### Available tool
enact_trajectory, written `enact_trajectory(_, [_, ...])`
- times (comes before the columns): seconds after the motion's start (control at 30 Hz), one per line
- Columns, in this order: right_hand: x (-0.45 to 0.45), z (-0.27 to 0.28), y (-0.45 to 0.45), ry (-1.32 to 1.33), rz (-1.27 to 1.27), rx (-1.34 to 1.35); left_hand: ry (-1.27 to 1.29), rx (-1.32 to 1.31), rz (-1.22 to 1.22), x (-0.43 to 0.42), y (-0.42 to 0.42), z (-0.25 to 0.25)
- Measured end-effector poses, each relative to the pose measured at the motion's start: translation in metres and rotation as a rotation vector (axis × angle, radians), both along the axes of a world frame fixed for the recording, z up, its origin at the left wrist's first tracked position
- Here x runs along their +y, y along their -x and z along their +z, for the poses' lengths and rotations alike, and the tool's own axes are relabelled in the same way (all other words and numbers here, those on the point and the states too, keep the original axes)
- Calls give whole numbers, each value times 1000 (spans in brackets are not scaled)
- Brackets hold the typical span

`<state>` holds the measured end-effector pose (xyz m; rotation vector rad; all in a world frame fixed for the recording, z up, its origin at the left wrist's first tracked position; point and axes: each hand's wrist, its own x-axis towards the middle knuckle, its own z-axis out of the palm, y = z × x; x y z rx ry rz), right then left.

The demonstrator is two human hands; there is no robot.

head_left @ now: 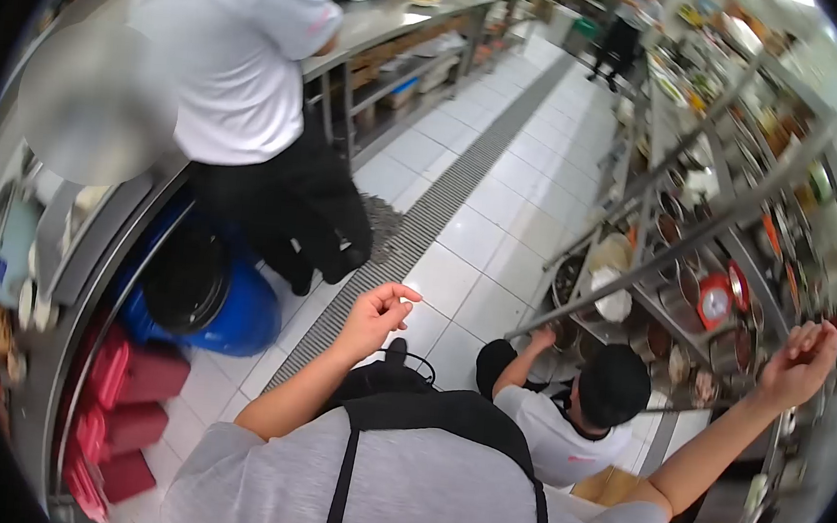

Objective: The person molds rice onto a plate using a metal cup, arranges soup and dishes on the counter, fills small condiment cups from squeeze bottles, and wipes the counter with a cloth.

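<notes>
My left hand [379, 322] hangs in the air over the tiled floor, with loosely bent fingers, the index reaching out, and nothing in it. Out to the side, my right hand [799, 366] is raised in front of the metal shelving [697, 224], its fingers half curled and apart; I see nothing in it. Whether it touches the rack behind it I cannot tell. Nearest to that hand are metal pots and a red kitchen scale [715, 303] with a white dial, standing on the rack.
A crouching person [615, 390] in a black cap reaches into the lower rack between my arms. Another person [233, 60] stands left by the steel counter [378, 22]. A blue barrel [256, 298], red bins [149, 378] and a floor drain grate [464, 182] are nearby. Someone stands farther back [629, 27].
</notes>
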<state>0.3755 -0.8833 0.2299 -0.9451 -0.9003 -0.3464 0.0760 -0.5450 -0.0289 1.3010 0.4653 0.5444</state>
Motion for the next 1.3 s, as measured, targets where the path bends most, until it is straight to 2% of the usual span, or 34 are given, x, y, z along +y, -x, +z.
enact_trajectory(0.2, [161,-25,44,41,238,7,33,-58,297,26,71,4])
enact_trajectory(0.3, [236,-50,72,109,465,55,11,-69,405,42,106,11])
enact_trajectory(0.6, [475,-81,276,383,927,-210,-78,-57,809,123,262,-7])
enact_trajectory(0.77, [595,-79,399,564,995,-412,-68,-52,1069,192,379,-1])
enact_trajectory(0.83, [642,-82,439,597,1071,-373,-123,-25,1161,211,419,15])
enact_trajectory(1.0, [750,-94,516,707,1134,-313,-206,27,1401,228,503,24])
enact_trajectory(1.1, [821,-105,545,821,1057,-254,-145,48,1554,218,534,3])
enact_trajectory(1.2, [901,-123,565,763,985,-242,-58,42,1688,199,550,-13])
enact_trajectory(1.3, [1002,-154,569,813,770,-444,-37,118,1854,175,562,-14])
